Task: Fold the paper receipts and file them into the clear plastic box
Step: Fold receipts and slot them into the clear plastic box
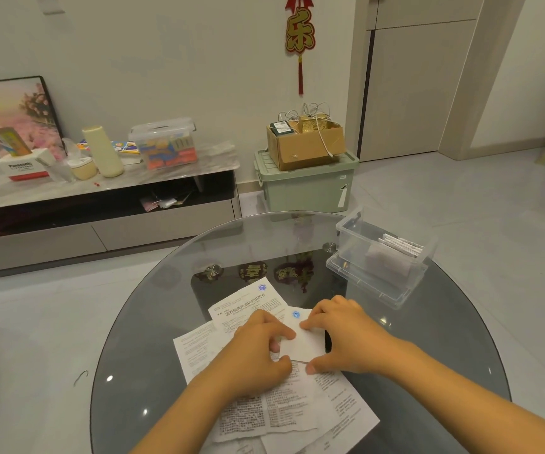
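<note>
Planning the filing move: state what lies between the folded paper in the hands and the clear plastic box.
In the head view, only bare glass table separates the folded paper from the clear plastic box.

Both bare forearms reach in from the lower edge and converge toward the middle. The left hand (259, 347) lies knuckles up, its fingers curled inward, thumb tip pressed down. The right hand (343, 335) faces it, index finger and thumb bent into a pinch. The fingertips of the two hands nearly meet.
</note>
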Available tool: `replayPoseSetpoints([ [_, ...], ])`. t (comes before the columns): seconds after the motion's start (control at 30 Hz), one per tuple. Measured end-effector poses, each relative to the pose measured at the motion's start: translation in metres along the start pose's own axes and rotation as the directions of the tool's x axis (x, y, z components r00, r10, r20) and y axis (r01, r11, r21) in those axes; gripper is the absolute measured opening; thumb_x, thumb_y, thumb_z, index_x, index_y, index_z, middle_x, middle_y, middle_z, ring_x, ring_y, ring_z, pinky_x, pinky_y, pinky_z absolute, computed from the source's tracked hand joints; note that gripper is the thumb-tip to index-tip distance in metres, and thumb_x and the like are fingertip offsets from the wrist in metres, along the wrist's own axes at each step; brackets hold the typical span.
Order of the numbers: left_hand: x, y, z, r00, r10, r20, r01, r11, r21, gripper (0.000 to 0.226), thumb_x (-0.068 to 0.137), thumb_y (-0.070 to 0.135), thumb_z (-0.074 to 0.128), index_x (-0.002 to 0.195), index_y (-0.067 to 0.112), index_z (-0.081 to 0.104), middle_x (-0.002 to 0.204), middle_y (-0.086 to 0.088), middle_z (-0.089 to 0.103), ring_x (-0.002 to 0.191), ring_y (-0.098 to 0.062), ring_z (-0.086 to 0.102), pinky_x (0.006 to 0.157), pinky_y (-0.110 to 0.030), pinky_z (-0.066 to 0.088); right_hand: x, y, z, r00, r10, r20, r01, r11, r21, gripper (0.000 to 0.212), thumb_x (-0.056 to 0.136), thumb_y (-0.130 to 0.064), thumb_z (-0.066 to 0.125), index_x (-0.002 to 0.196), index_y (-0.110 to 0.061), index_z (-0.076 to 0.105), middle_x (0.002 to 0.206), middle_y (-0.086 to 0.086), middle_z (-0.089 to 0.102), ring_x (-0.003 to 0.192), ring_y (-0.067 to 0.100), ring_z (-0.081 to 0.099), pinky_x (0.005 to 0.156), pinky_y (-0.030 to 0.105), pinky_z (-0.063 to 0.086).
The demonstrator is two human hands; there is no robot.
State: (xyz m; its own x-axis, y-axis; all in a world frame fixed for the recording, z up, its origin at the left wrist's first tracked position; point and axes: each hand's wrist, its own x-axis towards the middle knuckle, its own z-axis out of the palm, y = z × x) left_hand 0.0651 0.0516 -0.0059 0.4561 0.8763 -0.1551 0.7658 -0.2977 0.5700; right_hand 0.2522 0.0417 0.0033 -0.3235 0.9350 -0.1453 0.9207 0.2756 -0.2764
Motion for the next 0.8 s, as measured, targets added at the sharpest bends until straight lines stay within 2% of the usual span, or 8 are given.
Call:
replayPoseSetpoints([
  [0.13,0.000,-0.003,0.001,1.000,0.000,0.006,0.000,0.999,0.033,0.042,0.082,0.045,0.062,0.122,0.039,0.053,0.119,0.020,0.031,0.109,-0.006,0.037,0.095,-0.026,0.041,0.000,0.003,0.000,1.000,-0.011,-0.005,0.012,0.996,0.094,0.044,0.080,-0.051,0.062,0.120,-0.035,0.058,0.124,-0.010,0.051,0.112,0.012,0.040,0.095,0.026,0.035],
  [0.3,0.001,0.004,0.005,0.997,-0.019,-0.072,0.018,1.000,-0.002,0.018,0.087,0.053,0.054,0.095,0.037,0.055,0.117,0.022,0.039,0.112,-0.008,0.033,0.091,-0.024,0.034,0.004,0.006,-0.005,0.998,0.053,-0.046,-0.038,0.960,0.277,0.017,0.091,-0.034,0.050,0.089,-0.027,0.065,0.085,-0.010,0.063,0.065,0.006,0.052,0.061,0.022,0.044],
  [0.37,0.003,0.006,0.009,0.989,-0.046,-0.140,0.042,0.999,-0.029,0.014,0.090,0.049,0.051,0.086,0.036,0.048,0.106,0.019,0.045,0.105,-0.009,0.039,0.088,-0.023,0.037,0.008,0.008,-0.001,0.993,0.087,-0.079,-0.060,0.953,0.297,0.013,0.094,-0.033,0.048,0.088,-0.029,0.059,0.083,-0.012,0.061,0.068,0.005,0.055,0.062,0.021,0.047],
  [0.43,0.007,0.006,0.013,0.977,-0.066,-0.205,0.058,0.997,-0.042,0.017,0.091,0.044,0.054,0.104,0.036,0.049,0.108,0.019,0.047,0.105,-0.008,0.044,0.093,-0.026,0.041,0.013,0.011,0.006,0.987,0.122,-0.100,-0.083,0.942,0.326,0.009,0.093,-0.034,0.051,0.098,-0.031,0.058,0.096,-0.011,0.064,0.082,0.006,0.059,0.074,0.028,0.053],
  [0.5,0.009,0.007,0.015,0.967,-0.085,-0.240,0.071,0.995,-0.065,0.043,0.090,0.037,0.057,0.128,0.035,0.038,0.123,0.017,0.042,0.113,-0.006,0.043,0.101,-0.028,0.040,0.017,0.011,0.010,0.983,0.142,-0.116,-0.096,0.937,0.335,0.022,0.091,-0.033,0.056,0.114,-0.034,0.054,0.114,-0.011,0.062,0.100,0.009,0.057,0.086,0.032,0.051],
  [0.57,0.011,0.007,0.016,0.965,-0.045,-0.258,0.041,0.999,-0.024,0.050,0.091,0.031,0.058,0.135,0.034,0.033,0.134,0.015,0.032,0.125,-0.005,0.034,0.107,-0.025,0.033,0.021,0.011,0.012,0.979,0.155,-0.134,-0.106,0.943,0.315,0.039,0.088,-0.032,0.061,0.125,-0.035,0.048,0.126,-0.010,0.054,0.116,0.012,0.048,0.096,0.032,0.045],
  [0.7,0.011,0.002,0.016,0.973,0.078,-0.216,-0.054,0.992,0.117,0.033,0.093,0.036,0.053,0.126,0.035,0.051,0.136,0.018,0.034,0.130,-0.004,0.026,0.110,-0.023,0.021,0.023,0.010,0.012,0.970,0.126,-0.210,-0.078,0.972,0.221,0.039,0.084,-0.037,0.066,0.121,-0.034,0.054,0.121,-0.010,0.042,0.117,0.011,0.035,0.097,0.024,0.038],
  [0.8,0.012,-0.002,0.017,0.982,0.101,-0.160,-0.068,0.977,0.201,0.042,0.093,0.047,0.049,0.133,0.035,0.045,0.137,0.020,0.039,0.128,-0.002,0.028,0.110,-0.025,0.016,0.020,0.014,0.007,0.990,0.016,-0.142,-0.008,0.998,0.061,0.043,0.087,-0.045,0.059,0.128,-0.031,0.055,0.120,-0.011,0.047,0.114,0.011,0.034,0.095,0.024,0.034],
])
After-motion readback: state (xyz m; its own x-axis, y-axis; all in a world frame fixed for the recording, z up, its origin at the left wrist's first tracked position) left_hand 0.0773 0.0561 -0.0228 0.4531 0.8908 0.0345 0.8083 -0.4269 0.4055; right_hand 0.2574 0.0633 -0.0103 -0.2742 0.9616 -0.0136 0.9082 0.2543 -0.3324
